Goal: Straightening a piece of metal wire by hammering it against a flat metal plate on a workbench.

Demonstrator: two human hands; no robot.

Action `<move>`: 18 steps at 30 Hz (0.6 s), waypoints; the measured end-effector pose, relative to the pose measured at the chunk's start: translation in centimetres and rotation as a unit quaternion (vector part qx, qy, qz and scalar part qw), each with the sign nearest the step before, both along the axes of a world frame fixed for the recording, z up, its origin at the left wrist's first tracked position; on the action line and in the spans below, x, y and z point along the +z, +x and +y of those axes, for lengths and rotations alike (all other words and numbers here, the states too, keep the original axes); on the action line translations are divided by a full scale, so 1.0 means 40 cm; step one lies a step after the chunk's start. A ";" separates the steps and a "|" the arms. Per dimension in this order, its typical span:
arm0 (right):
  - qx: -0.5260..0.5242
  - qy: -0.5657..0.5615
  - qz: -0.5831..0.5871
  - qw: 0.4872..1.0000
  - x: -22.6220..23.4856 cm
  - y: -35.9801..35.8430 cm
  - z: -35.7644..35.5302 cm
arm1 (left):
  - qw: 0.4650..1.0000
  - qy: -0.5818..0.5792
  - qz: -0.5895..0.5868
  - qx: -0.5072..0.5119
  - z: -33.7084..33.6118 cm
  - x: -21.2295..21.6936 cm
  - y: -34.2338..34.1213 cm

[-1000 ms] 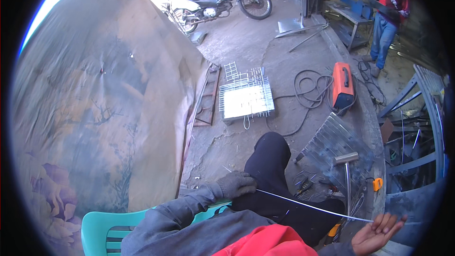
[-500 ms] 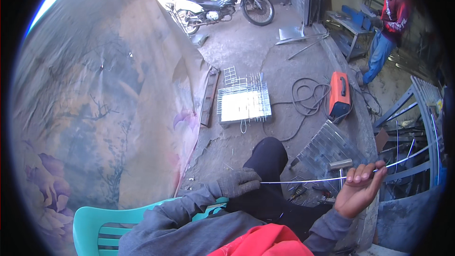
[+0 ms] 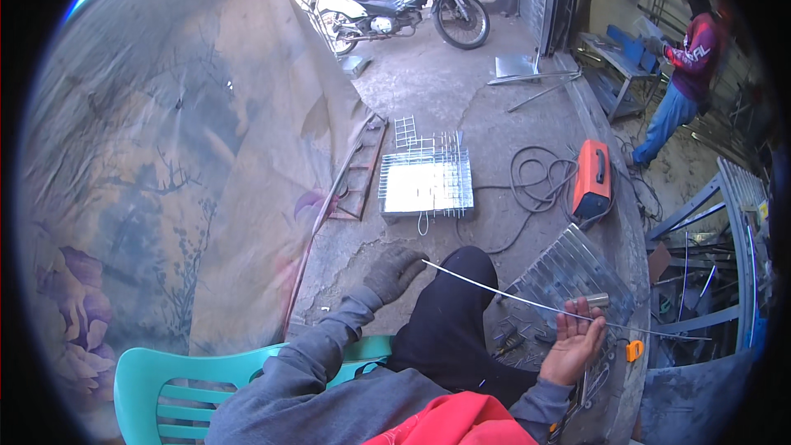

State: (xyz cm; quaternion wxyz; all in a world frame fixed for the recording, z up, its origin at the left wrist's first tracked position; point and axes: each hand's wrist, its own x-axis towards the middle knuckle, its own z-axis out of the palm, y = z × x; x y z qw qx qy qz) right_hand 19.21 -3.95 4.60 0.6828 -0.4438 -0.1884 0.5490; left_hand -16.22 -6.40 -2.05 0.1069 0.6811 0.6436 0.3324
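Note:
A thin pale metal rod (image 3: 494,289) slants across in front of me, dropping toward the right. My left hand (image 3: 394,274), in a grey glove, is closed on its left end, beside my dark-trousered knee (image 3: 468,272). My bare right hand (image 3: 577,344) is palm up, with fingers fairly straight; the rod passes between fingers and thumb, and its far end sticks out to the right. Just behind those fingers, the cylindrical metal head (image 3: 600,300) of a hammer shows. A slatted metal panel (image 3: 568,268) lies beyond, on the ground.
Ahead is a wire grid (image 3: 428,156) over a bright sheet. An orange welding machine (image 3: 592,180) with a coiled cable (image 3: 535,169) stands right. An orange tool (image 3: 634,351) lies near my right hand. A cloth sheet (image 3: 165,156) hangs left. Another person (image 3: 692,58) stands by a bench, beside metal frames (image 3: 725,239).
My left hand has moved forward and left. The right hand has come left and down. The rod, bowed upward at its right end before, is straighter and slopes down to the right.

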 end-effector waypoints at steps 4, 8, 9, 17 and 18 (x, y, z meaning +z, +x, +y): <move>-0.045 0.087 -0.067 0.993 0.061 0.015 -0.032 | 1.000 -0.006 -0.001 -0.013 -0.008 -0.031 0.062; -0.083 0.224 0.009 0.971 0.117 -0.031 -0.064 | 0.997 -0.080 -0.009 -0.011 0.018 -0.010 0.097; -0.104 0.235 0.014 0.966 0.137 -0.057 -0.068 | 0.997 -0.067 -0.027 -0.020 0.038 -0.009 0.111; -0.111 0.367 0.081 0.920 0.271 -0.069 -0.073 | 0.993 0.015 -0.027 -0.118 0.058 -0.009 0.263; -0.109 0.367 0.081 0.920 0.290 -0.065 -0.079 | 0.993 0.016 -0.028 -0.117 0.052 -0.005 0.279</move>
